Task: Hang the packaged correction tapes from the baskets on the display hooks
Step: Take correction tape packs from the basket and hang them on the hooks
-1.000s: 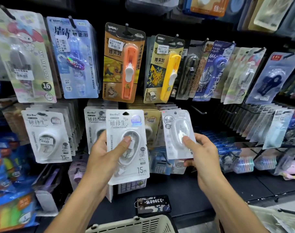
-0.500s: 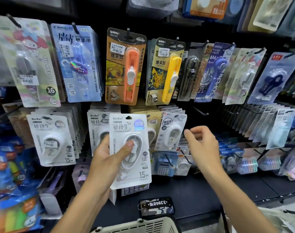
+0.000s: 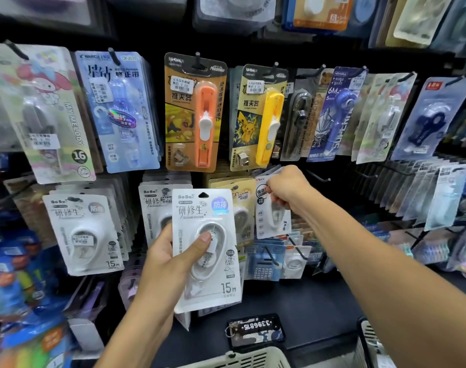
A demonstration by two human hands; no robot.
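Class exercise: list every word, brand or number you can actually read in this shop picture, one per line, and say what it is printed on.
"BoBo", "15M": white correction tape pack held by the left hand.
"MY MELODY", "16": pastel pack.
"6M", "SUPER": blue pack.
"3396815", upside down: key tag.
Price stickers: too small.

A stationery shop: price-stickered packages (image 3: 194, 112) crowd display hooks (image 3: 317, 177).

Both arms are bare all the way up, no sleeves in shot. The left hand (image 3: 170, 264) and right hand (image 3: 287, 189) are bare too, with short trimmed nails.
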